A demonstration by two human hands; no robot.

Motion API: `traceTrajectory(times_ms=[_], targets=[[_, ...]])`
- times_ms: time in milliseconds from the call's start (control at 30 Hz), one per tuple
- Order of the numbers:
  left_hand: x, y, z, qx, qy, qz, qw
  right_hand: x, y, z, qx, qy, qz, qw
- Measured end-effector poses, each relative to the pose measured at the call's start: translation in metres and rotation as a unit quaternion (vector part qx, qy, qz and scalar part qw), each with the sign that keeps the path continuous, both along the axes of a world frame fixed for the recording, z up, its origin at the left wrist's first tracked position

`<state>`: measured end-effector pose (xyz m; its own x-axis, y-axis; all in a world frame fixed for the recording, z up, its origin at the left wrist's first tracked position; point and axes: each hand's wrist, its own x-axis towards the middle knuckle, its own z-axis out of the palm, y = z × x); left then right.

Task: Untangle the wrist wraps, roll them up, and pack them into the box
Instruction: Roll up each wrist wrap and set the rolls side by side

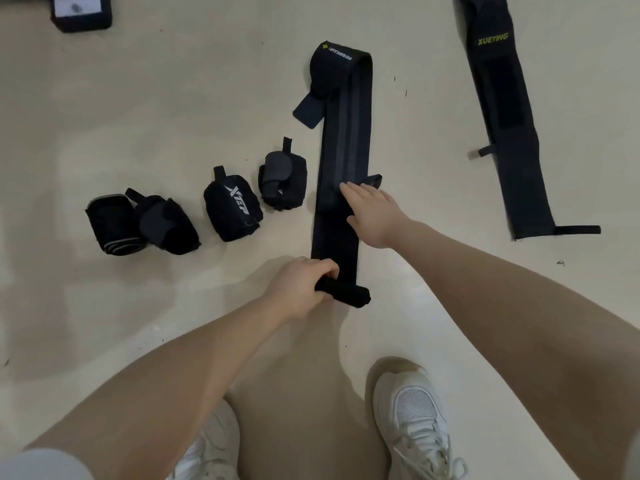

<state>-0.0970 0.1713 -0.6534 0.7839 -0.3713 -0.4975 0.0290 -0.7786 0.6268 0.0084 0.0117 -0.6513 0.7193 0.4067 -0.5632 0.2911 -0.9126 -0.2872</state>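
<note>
A long black wrist wrap (341, 143) lies stretched out on the pale floor, its far end folded back over itself. Its near end is rolled into a small tight roll (349, 295). My left hand (301, 289) grips the left side of that roll. My right hand (374, 213) lies flat, fingers spread, pressing on the strap's middle. Several rolled black wraps sit in a row to the left: one with grey stripes (110, 225), one beside it (169, 226), one with white lettering (231, 211) and one (283, 183) nearest the strap.
Another unrolled black wrap with yellow lettering (509, 116) lies flat at the right. A black box (81, 12) with a pale inside sits at the top left edge. My white shoes (412, 420) and knees fill the bottom of the view.
</note>
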Motion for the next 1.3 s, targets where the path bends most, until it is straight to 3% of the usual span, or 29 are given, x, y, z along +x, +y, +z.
traceTrajectory(times_ms=[67, 200, 300, 467, 733, 933, 1133, 1300], targets=[[-0.009, 0.003, -0.008, 0.025, -0.036, -0.007, 0.999, -0.006, 0.003, -0.004, -0.025, -0.022, 0.036, 0.999], [-0.023, 0.011, -0.015, 0.067, -0.073, -0.009, 0.995, -0.033, -0.001, -0.012, 0.014, -0.043, 0.098, 0.994], [-0.029, 0.013, -0.011, 0.089, -0.114, -0.039, 0.989, -0.054, -0.006, -0.015, 0.026, -0.029, 0.114, 0.993], [-0.029, 0.013, -0.010, 0.132, -0.150, -0.085, 0.976, -0.074, -0.011, -0.010, -0.033, 0.019, 0.129, 0.991], [-0.009, 0.014, -0.017, 0.165, -0.095, -0.119, 0.974, -0.071, 0.005, -0.003, -0.015, 0.015, 0.087, 0.996], [-0.009, 0.011, -0.015, 0.173, -0.135, -0.119, 0.968, -0.079, 0.005, -0.002, -0.027, 0.007, 0.126, 0.992], [0.006, 0.008, -0.018, 0.172, -0.032, -0.102, 0.979, -0.094, 0.013, -0.007, 0.002, -0.011, 0.088, 0.996], [0.018, 0.002, -0.017, 0.190, -0.003, -0.093, 0.977, -0.099, 0.014, -0.006, 0.011, -0.015, 0.073, 0.997]])
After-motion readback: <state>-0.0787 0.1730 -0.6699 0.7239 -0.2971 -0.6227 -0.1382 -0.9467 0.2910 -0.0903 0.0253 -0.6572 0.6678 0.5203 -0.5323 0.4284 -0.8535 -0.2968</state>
